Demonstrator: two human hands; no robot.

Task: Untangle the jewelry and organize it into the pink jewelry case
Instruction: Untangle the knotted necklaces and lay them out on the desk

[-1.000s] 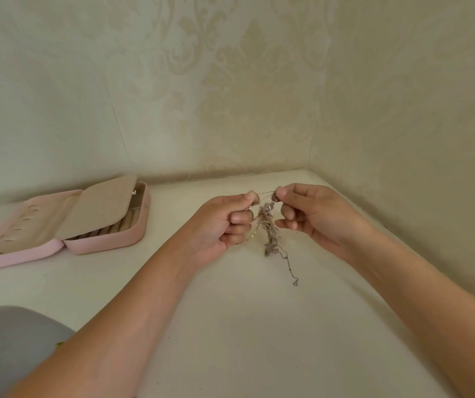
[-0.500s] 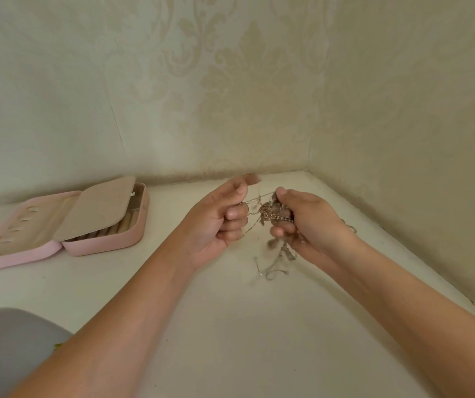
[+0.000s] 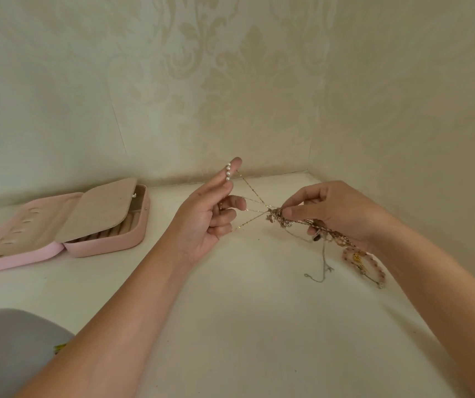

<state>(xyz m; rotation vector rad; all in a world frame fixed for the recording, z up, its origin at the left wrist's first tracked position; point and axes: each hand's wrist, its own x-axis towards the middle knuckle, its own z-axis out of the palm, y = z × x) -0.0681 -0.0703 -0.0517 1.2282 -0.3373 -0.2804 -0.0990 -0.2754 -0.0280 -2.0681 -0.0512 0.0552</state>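
Observation:
A knotted clump of jewelry (image 3: 285, 221) hangs above the white tabletop, pinched by my right hand (image 3: 334, 211). Thin gold chain strands (image 3: 252, 209) run taut from the clump to my left hand (image 3: 207, 216). The strands loop over its spread fingers, and a short row of pearls (image 3: 227, 172) rests on the raised forefinger. A silver chain end (image 3: 321, 268) and a pink beaded bracelet (image 3: 374, 264) trail from the clump onto the table under my right wrist. The pink jewelry case (image 3: 67, 228) lies open at the left, its beige inner flap half raised over ring rolls.
The white tabletop (image 3: 245, 311) sits in a corner between two patterned cream walls (image 3: 230, 81), behind and to the right. A grey rounded object (image 3: 9, 349) fills the lower left corner, with a bit of green at its edge.
My hands have drawn apart: the left moved left and raised its forefinger with the pearls, the right moved right with the clump. The gold strands are now stretched taut between them.

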